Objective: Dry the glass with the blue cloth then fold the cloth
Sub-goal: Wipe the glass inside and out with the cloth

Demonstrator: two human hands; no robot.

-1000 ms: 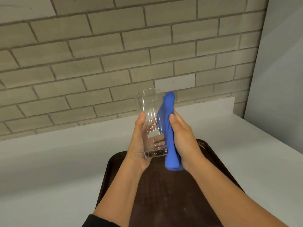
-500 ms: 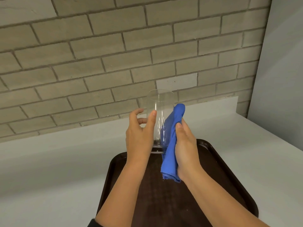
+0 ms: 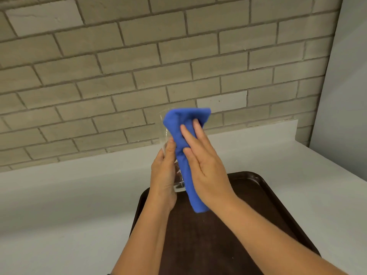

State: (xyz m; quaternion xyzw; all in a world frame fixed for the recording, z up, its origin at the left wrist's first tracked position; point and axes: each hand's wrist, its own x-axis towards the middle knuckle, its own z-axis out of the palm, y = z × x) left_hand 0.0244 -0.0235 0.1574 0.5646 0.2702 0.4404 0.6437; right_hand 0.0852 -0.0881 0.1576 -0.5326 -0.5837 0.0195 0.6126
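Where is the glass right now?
In the head view, centre frame, the glass is held upright in the left hand above the brown tray's far edge, with the blue cloth pressed against its right side.

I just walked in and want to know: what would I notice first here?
The bright blue cloth, pressed by the right hand against a clear glass that the left hand holds up. Below them lies a dark brown tray on the pale counter.
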